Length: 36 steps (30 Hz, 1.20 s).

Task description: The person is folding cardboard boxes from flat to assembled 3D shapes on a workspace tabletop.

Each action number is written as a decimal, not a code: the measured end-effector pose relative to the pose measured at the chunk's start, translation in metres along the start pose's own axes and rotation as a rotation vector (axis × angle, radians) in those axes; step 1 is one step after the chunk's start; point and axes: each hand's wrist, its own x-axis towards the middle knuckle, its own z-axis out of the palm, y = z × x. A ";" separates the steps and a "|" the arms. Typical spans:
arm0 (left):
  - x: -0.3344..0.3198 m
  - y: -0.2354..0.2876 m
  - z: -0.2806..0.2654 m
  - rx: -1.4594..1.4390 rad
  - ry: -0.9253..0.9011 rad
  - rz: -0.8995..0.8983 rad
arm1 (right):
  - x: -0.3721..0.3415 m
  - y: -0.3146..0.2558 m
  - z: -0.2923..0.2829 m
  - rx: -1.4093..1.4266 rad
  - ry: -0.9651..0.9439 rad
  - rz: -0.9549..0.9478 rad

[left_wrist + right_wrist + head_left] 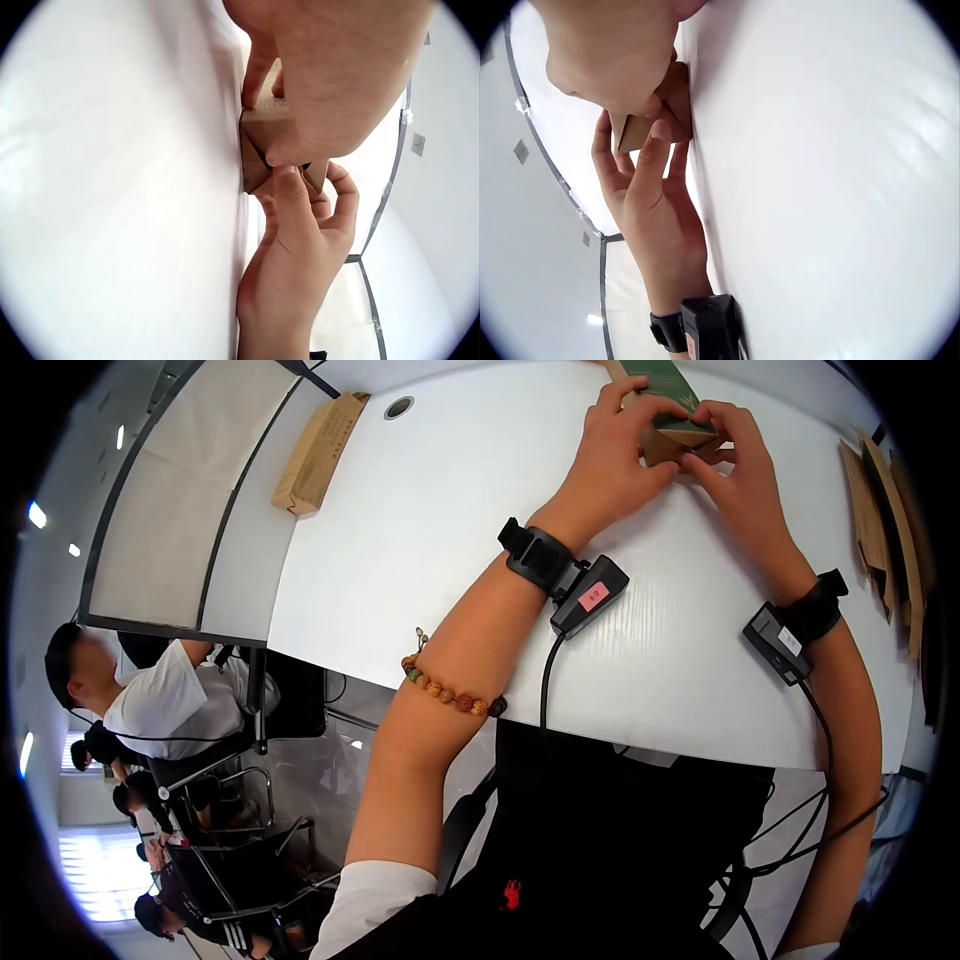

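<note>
A box with a green printed top (662, 382) and brown cardboard sides lies at the table's far edge in the head view. My left hand (618, 465) grips its left side, fingers over the top and thumb at the near end. From the right, my right hand (748, 472) holds it with curled fingers, its thumb also at that end. Folded brown flaps (259, 139) show in the left wrist view, with both thumbs meeting on them. The right wrist view shows the brown end (679, 97) partly covered by my right hand (615, 56).
A long brown carton (320, 452) stands at the table's back left, near a round cable hole (399, 407). Flat brown cardboard pieces (880, 530) lean at the right edge. Cables hang from both wrist cameras. A person in white (165, 690) sits beyond the left partition.
</note>
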 end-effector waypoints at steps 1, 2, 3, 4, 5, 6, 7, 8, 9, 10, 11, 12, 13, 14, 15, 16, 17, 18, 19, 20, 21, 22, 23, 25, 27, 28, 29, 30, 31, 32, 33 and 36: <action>0.000 0.000 0.000 0.003 -0.004 -0.003 | 0.001 0.000 0.000 -0.027 0.008 -0.031; 0.000 0.001 0.000 0.007 -0.004 -0.010 | 0.001 -0.001 0.000 -0.054 0.015 -0.062; 0.000 0.000 0.001 0.010 -0.004 -0.016 | 0.001 -0.001 -0.001 -0.056 0.004 -0.057; 0.000 -0.001 0.002 0.014 -0.005 -0.023 | 0.000 -0.001 -0.002 -0.058 -0.007 -0.051; 0.000 -0.003 0.003 0.035 0.004 0.008 | 0.000 -0.001 -0.002 -0.060 -0.019 -0.046; 0.002 -0.004 0.003 0.057 0.013 0.041 | 0.000 -0.001 -0.001 -0.051 0.001 -0.060; 0.001 -0.005 0.003 0.078 0.022 0.071 | 0.000 -0.001 0.000 -0.042 0.020 -0.073; 0.002 -0.007 0.004 0.015 -0.006 0.081 | 0.000 0.000 0.001 -0.032 0.037 -0.086; 0.006 0.001 0.000 -0.050 -0.030 0.087 | -0.001 0.001 -0.001 -0.020 -0.002 -0.055; 0.008 0.007 -0.002 -0.113 -0.050 0.092 | -0.002 0.003 -0.005 -0.006 -0.044 -0.027; 0.008 0.010 -0.005 -0.115 -0.047 0.078 | 0.000 0.005 -0.006 0.012 -0.084 0.000; 0.008 0.012 -0.007 -0.117 -0.049 0.066 | 0.001 0.005 -0.005 0.023 -0.081 -0.006; 0.006 0.013 -0.008 -0.123 -0.054 0.054 | 0.001 0.006 -0.005 0.032 -0.078 -0.007; 0.004 0.013 -0.009 -0.092 -0.052 0.059 | 0.000 0.007 -0.006 0.036 -0.073 -0.010; 0.003 0.014 -0.010 -0.065 -0.050 0.068 | -0.001 0.004 -0.005 0.031 -0.069 0.009; 0.004 0.015 -0.010 -0.038 -0.049 0.081 | -0.001 0.005 -0.005 0.027 -0.067 -0.004; 0.005 0.015 -0.011 -0.071 -0.058 0.052 | 0.000 0.008 -0.005 0.021 -0.065 -0.017; 0.004 0.016 -0.012 -0.062 -0.060 0.043 | -0.001 0.008 -0.005 0.014 -0.068 -0.026; 0.003 0.016 -0.012 -0.054 -0.064 0.038 | 0.000 -0.004 -0.002 0.021 0.006 -0.044; 0.004 0.016 -0.013 -0.046 -0.067 0.035 | 0.002 -0.014 -0.003 0.042 -0.035 -0.009; 0.005 0.018 -0.016 -0.020 -0.080 0.014 | 0.005 -0.024 -0.006 0.061 -0.076 0.031; 0.005 0.020 -0.017 0.014 -0.094 -0.030 | 0.005 -0.029 -0.010 0.080 -0.116 0.072; 0.003 0.022 -0.016 0.051 -0.098 -0.023 | 0.001 -0.027 -0.012 0.067 -0.123 0.074; 0.006 0.022 -0.014 0.058 -0.101 -0.015 | 0.001 -0.021 -0.016 0.094 -0.113 0.086; 0.007 0.021 -0.012 0.000 -0.100 -0.036 | 0.002 -0.013 -0.013 0.150 -0.099 0.082; 0.007 0.021 -0.012 0.021 -0.098 -0.026 | 0.002 -0.010 -0.014 0.168 -0.098 0.088; 0.004 0.017 -0.016 0.041 -0.095 -0.019 | 0.002 -0.010 -0.007 0.187 -0.099 0.097; 0.003 0.018 -0.016 0.062 -0.094 -0.011 | 0.001 -0.010 -0.007 0.207 -0.098 0.105; 0.004 0.018 -0.015 0.077 -0.096 -0.010 | 0.000 -0.010 -0.007 0.193 -0.094 0.110; 0.003 0.019 -0.013 0.069 -0.105 -0.021 | -0.001 -0.011 -0.007 0.179 -0.088 0.112; 0.003 0.020 -0.012 0.062 -0.113 -0.031 | -0.001 -0.011 -0.007 0.166 -0.082 0.114; 0.007 0.020 -0.013 0.044 -0.111 -0.041 | 0.003 -0.006 0.000 0.031 0.010 -0.018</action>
